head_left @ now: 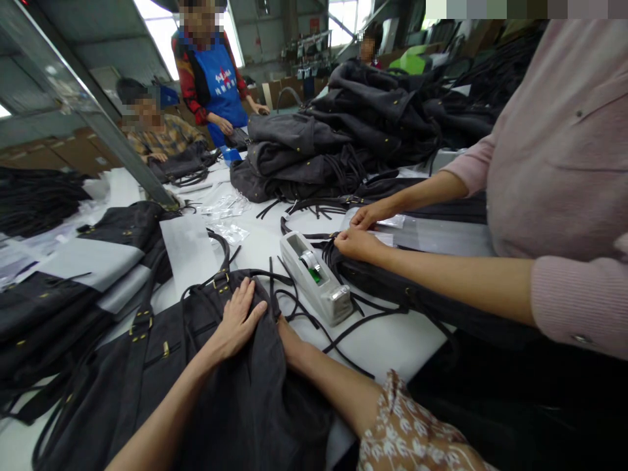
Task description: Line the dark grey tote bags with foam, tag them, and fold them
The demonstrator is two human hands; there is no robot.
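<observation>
A dark grey fabric bag (161, 386) with handles and brass-coloured fittings lies across the table in front of me. My left hand (241, 313) rests flat on its upper part near a handle buckle, fingers stretched out and holding nothing. Under a fold at the bag's right side goes my right hand (287, 337); its fingers are hidden by the cloth, so I cannot see whether they grip anything. Just beyond my hands stands a grey tape dispenser (316, 281) with a roll in it. Loose dark straps (338, 337) trail around it.
To my right, a co-worker's hands (366, 229) work at another dark bag (383, 281) beside a clear plastic sheet (441, 235). A large heap of bags (343, 124) fills the back. Stacked bags with papers (93, 261) lie left, near a metal post (112, 131). More people work across the table.
</observation>
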